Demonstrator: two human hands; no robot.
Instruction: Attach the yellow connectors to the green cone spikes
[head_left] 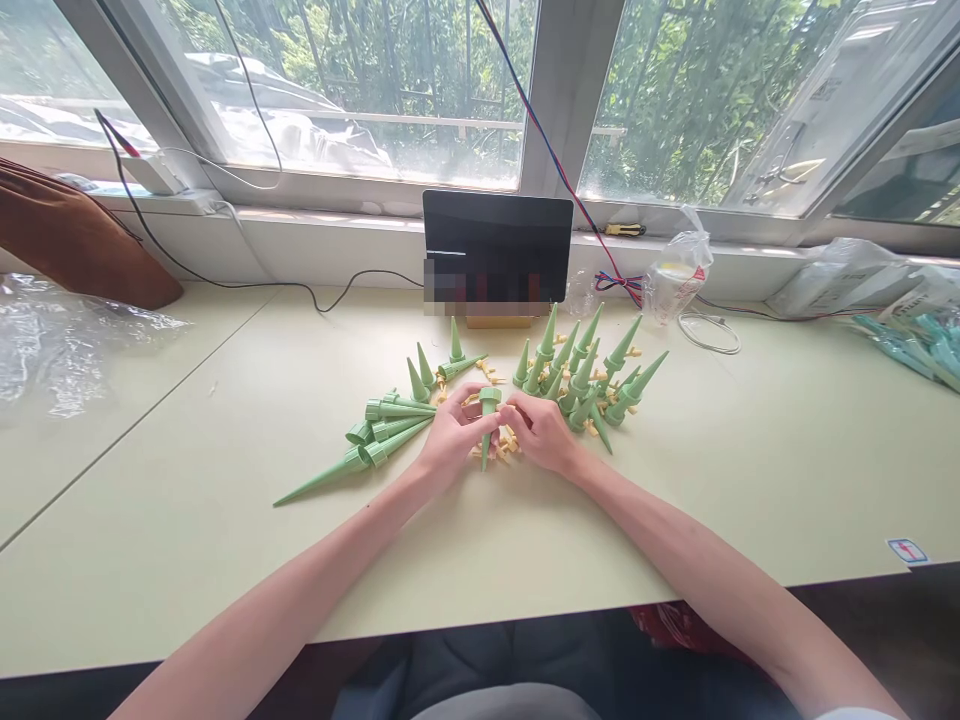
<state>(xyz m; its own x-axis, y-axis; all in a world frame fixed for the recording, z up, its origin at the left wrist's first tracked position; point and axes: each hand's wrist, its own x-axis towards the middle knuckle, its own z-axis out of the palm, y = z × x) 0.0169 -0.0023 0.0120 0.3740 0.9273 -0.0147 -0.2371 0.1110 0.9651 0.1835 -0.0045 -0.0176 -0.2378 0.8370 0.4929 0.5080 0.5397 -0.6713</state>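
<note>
My left hand (452, 432) is closed around a green plastic watering spike (490, 398), its wide collar up and its tip pointing down at the table. Against the side of that spike, just below the collar, the fingers of my right hand (546, 432) are pinched together; what they hold is hidden. Small yellow valve pieces (508, 444) lie under and between the hands. Left of my left hand, several green spikes (390, 428) lie on their sides in a pile. To the right stands a cluster of upright green spikes (583, 372), many with yellow pieces at their sides.
A dark-screened tablet (499, 240) leans at the back of the pale table (420, 580). Clear plastic wrap (67, 340) lies at left, a bagged cup (675, 280) and coiled white cable (709, 335) at back right. Blue-green packaged items (915, 340) sit at the far right.
</note>
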